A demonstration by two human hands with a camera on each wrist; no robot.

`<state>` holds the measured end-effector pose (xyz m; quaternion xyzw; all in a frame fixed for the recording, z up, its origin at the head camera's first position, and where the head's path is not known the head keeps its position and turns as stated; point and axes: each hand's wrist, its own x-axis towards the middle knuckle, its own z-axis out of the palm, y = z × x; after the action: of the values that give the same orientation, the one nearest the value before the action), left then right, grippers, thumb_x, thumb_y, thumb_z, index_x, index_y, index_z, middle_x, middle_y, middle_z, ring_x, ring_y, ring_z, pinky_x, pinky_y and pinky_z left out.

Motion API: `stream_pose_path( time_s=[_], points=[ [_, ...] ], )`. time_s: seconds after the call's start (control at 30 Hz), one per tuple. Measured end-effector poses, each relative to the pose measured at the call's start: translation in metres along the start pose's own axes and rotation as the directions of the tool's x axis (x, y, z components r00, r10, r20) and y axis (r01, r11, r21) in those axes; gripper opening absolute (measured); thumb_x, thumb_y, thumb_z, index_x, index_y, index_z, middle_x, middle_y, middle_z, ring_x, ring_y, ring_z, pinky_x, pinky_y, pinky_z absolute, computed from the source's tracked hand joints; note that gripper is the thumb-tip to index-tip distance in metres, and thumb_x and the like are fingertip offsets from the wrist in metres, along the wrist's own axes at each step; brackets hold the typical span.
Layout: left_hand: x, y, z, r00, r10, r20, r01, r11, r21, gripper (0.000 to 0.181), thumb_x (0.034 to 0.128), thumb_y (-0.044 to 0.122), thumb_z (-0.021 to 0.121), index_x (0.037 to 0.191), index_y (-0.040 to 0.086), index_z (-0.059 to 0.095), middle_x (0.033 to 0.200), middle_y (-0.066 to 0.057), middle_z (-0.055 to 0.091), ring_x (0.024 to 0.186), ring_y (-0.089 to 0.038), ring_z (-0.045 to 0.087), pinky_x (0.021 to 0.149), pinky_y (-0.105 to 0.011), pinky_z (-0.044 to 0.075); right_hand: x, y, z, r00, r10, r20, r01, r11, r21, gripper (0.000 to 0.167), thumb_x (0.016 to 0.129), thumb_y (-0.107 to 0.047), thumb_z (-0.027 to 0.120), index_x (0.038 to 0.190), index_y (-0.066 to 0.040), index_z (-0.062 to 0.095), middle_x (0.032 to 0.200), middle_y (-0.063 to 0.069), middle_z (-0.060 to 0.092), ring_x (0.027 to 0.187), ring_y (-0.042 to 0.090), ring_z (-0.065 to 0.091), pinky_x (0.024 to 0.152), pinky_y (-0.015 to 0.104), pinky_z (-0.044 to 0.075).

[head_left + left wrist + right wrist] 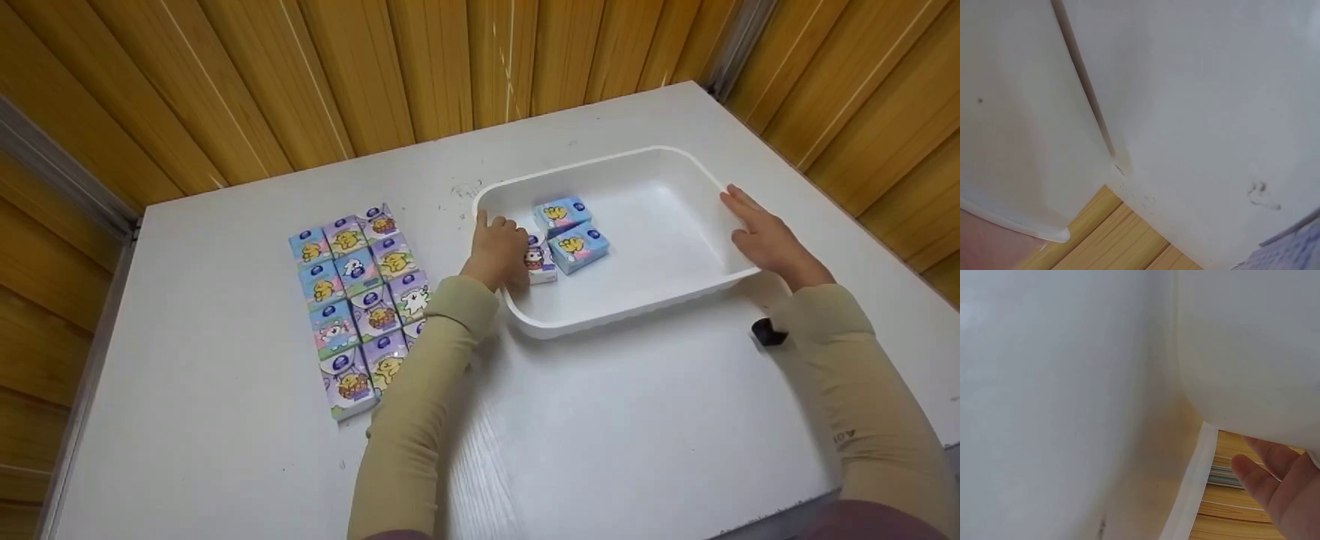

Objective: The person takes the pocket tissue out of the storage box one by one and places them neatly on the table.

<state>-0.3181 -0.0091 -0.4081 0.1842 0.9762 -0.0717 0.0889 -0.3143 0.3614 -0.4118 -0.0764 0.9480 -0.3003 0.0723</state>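
A white plastic tray (667,225) lies on the table with three small cartoon-printed tissue packs inside, near its left end. Two are blue packs (579,247); beside them is a purple-and-white pack (540,262), partly covered by my left hand (498,251). That hand bends over the tray's left rim with fingers curled. Against the right wall, my right hand (769,238) touches the rim with fairly straight fingers. The right wrist view shows the thumb and a finger (1255,478) beside the pale wall; the left wrist view shows mostly white surfaces.
Left of the tray, more tissue packs (360,289) lie in close rows on the white table (217,360), some hidden by my left sleeve. A small black object (769,332) sits near my right forearm. Wood-patterned walls (420,67) border the table's back and sides.
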Motion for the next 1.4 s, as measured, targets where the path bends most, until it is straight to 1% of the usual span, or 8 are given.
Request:
stream_pose_path(
  time_s=[0.2,0.37,0.47,0.67,0.83,0.93,1.13,1.4],
  points=[
    [0.0,0.0,-0.001,1.0,-0.017,-0.021,0.016,0.999,-0.041,0.07,0.0655,0.044,0.068,0.123,0.009,0.048,0.123,-0.008,0.05,0.12,-0.024,0.038,0.109,-0.047,0.014,0.0,0.0,0.0,1.0,0.013,0.006,-0.013,1.0,0.007,0.057,0.09,-0.006,0.027,0.142,-0.01,0.005,0.149,0.004,-0.008,0.135,0.032,-0.007,0.107,0.053,0.0],
    [-0.001,0.001,-0.002,0.999,-0.021,-0.045,0.017,0.996,-0.084,0.073,0.0659,0.042,0.069,0.125,0.007,0.045,0.123,-0.009,0.048,0.118,-0.025,0.04,0.108,-0.044,0.021,0.0,-0.001,0.001,0.999,0.031,0.014,-0.031,1.0,0.007,0.056,0.091,-0.007,0.026,0.142,-0.012,0.003,0.149,0.004,-0.01,0.135,0.031,-0.008,0.107,0.053,0.0],
    [-0.003,0.0,-0.003,0.998,-0.012,-0.061,0.005,0.993,-0.12,0.074,0.0654,0.04,0.07,0.126,0.006,0.043,0.121,-0.009,0.047,0.115,-0.024,0.041,0.106,-0.043,0.024,0.0,-0.001,0.002,0.999,0.029,0.014,-0.029,1.0,0.012,0.056,0.091,-0.007,0.026,0.142,-0.012,0.003,0.149,0.004,-0.009,0.135,0.031,-0.008,0.107,0.052,-0.001],
    [-0.008,-0.004,-0.008,0.991,0.015,-0.134,-0.04,0.982,-0.184,0.072,0.0642,0.044,0.07,0.12,0.007,0.044,0.112,-0.006,0.048,0.102,-0.021,0.043,0.096,-0.036,0.034,-0.001,0.0,0.0,1.0,0.007,0.0,-0.007,1.0,0.013,0.055,0.091,-0.007,0.026,0.142,-0.01,0.006,0.149,0.005,-0.006,0.135,0.031,-0.007,0.108,0.052,0.0],
    [-0.012,-0.011,-0.012,0.985,0.032,-0.171,-0.074,0.965,-0.251,0.076,0.0627,0.048,0.07,0.121,0.008,0.042,0.111,-0.006,0.047,0.099,-0.02,0.042,0.095,-0.034,0.035,-0.001,0.0,0.001,1.0,-0.001,-0.007,0.001,1.0,0.013,0.055,0.09,-0.007,0.025,0.142,-0.009,0.006,0.149,0.006,-0.006,0.135,0.031,-0.006,0.108,0.052,0.0],
    [-0.016,-0.015,-0.015,0.982,0.031,-0.186,-0.084,0.955,-0.283,0.078,0.0619,0.048,0.07,0.123,0.009,0.041,0.112,-0.005,0.046,0.099,-0.019,0.042,0.097,-0.034,0.035,0.0,0.001,0.001,1.0,-0.003,-0.008,0.004,1.0,0.02,0.055,0.09,-0.006,0.024,0.142,-0.009,0.006,0.149,0.006,-0.006,0.135,0.031,-0.006,0.108,0.052,0.0],
    [-0.029,-0.023,-0.018,0.978,0.03,-0.206,-0.099,0.936,-0.338,0.08,0.0614,0.048,0.07,0.125,0.01,0.04,0.113,-0.005,0.045,0.098,-0.018,0.041,0.094,-0.032,0.038,-0.001,0.0,0.001,1.0,-0.006,-0.003,0.006,1.0,0.028,0.055,0.09,-0.002,0.022,0.142,-0.009,0.006,0.149,0.007,-0.006,0.135,0.031,-0.006,0.108,0.051,-0.001],
    [-0.048,-0.034,-0.021,0.974,0.027,-0.225,-0.106,0.932,-0.348,0.084,0.0604,0.052,0.07,0.127,0.012,0.039,0.113,-0.003,0.046,0.098,-0.016,0.043,0.091,-0.03,0.04,0.0,0.001,0.001,1.0,-0.005,-0.004,0.005,1.0,0.026,0.056,0.089,-0.002,0.021,0.142,-0.01,0.006,0.149,0.006,-0.007,0.135,0.03,-0.007,0.108,0.05,-0.001]
  ],
)
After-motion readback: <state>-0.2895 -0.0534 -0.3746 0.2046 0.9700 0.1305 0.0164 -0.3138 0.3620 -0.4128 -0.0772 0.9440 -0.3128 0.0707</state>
